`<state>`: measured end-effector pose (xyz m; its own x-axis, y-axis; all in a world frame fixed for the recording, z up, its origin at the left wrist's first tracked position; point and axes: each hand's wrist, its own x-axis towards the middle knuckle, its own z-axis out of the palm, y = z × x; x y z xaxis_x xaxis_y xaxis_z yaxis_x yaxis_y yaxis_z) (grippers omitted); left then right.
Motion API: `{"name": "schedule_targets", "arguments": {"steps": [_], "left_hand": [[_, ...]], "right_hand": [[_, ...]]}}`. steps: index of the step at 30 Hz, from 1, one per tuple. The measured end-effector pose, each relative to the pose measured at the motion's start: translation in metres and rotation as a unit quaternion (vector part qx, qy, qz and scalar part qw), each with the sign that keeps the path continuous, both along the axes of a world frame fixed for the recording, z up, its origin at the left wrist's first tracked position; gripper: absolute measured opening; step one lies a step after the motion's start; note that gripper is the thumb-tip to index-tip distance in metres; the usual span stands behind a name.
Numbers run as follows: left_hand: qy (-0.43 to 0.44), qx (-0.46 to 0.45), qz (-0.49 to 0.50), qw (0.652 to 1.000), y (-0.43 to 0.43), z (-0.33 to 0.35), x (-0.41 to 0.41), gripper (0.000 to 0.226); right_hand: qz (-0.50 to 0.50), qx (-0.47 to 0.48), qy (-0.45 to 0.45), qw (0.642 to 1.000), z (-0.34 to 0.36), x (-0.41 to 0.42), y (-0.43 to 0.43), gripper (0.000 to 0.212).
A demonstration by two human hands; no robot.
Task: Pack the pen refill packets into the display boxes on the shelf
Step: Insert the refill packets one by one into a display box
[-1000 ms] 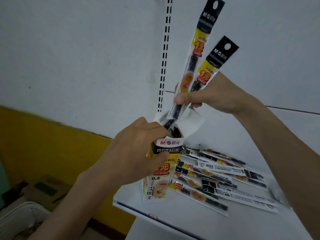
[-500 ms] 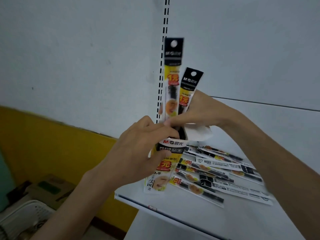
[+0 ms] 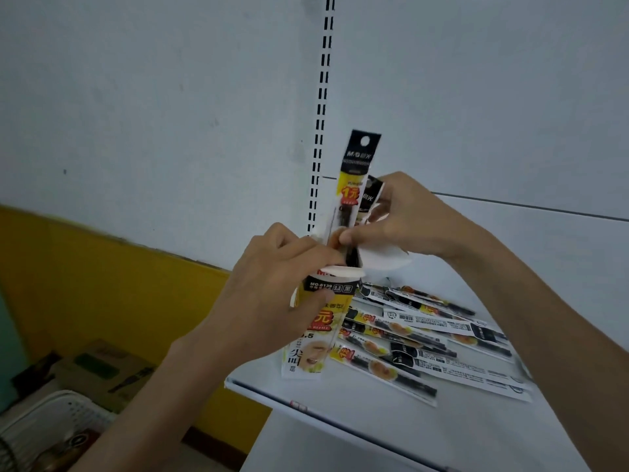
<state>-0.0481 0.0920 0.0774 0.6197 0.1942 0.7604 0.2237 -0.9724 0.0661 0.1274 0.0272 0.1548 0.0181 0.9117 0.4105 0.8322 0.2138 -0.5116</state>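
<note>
Gripping yellow display box (image 3: 321, 323) upright at front edge of shelf (image 3: 391, 434) with left hand (image 3: 272, 301). Pinching 2 pen refill packets (image 3: 354, 185) with right hand (image 3: 405, 226), lower ends inside box's open top. On shelf just right of box: heap of loose refill packets (image 3: 425, 335).

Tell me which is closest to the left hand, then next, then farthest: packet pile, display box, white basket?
1. display box: gripped in the left hand.
2. packet pile: to the right, on the shelf.
3. white basket: far below, lower left.
</note>
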Motion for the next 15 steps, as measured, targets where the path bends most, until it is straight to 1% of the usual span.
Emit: {"name": "schedule_targets", "arguments": {"steps": [2, 3, 4, 5, 6, 7, 8, 10, 11, 13, 15], "left_hand": [[0.001, -0.001, 0.004, 1.0, 0.0, -0.002, 0.002, 0.034], [0.0, -0.007, 0.003, 1.0, 0.001, -0.004, 0.003, 0.035], [-0.004, -0.012, 0.005, 1.0, 0.002, -0.006, 0.004, 0.036], [-0.008, -0.021, 0.009, 1.0, 0.002, -0.009, 0.005, 0.038], [-0.009, -0.039, 0.008, 0.999, 0.003, -0.012, 0.005, 0.043], [-0.006, -0.069, -0.005, 0.998, 0.002, -0.015, 0.006, 0.053], [0.0, -0.107, -0.03, 0.994, 0.001, -0.018, 0.007, 0.065], [-0.001, -0.187, -0.083, 0.979, -0.001, -0.024, 0.011, 0.085], [-0.012, -0.217, -0.099, 0.971, 0.0, -0.028, 0.014, 0.092], [-0.042, -0.279, -0.107, 0.953, 0.002, -0.035, 0.018, 0.102], [-0.068, -0.331, -0.101, 0.936, 0.005, -0.038, 0.019, 0.106]], "right_hand": [[0.011, -0.019, -0.005, 1.0, 0.001, -0.004, -0.002, 0.027], [0.027, -0.013, 0.019, 0.999, 0.002, -0.006, -0.003, 0.032], [0.038, 0.009, 0.061, 0.997, 0.003, -0.005, -0.005, 0.035], [0.043, 0.041, 0.1, 0.993, 0.005, -0.004, -0.007, 0.034], [0.042, 0.068, 0.119, 0.99, 0.007, -0.004, -0.008, 0.029], [0.036, 0.08, 0.112, 0.99, 0.006, -0.003, -0.008, 0.023], [0.023, 0.074, 0.087, 0.993, 0.004, -0.003, -0.007, 0.019], [-0.013, 0.034, 0.009, 0.999, -0.004, -0.005, -0.003, 0.019], [-0.028, 0.016, -0.011, 0.999, -0.008, -0.005, -0.003, 0.018], [-0.043, 0.013, -0.021, 0.999, -0.012, -0.001, -0.005, 0.019], [-0.041, 0.052, -0.013, 0.998, -0.014, 0.003, -0.01, 0.03]]}}
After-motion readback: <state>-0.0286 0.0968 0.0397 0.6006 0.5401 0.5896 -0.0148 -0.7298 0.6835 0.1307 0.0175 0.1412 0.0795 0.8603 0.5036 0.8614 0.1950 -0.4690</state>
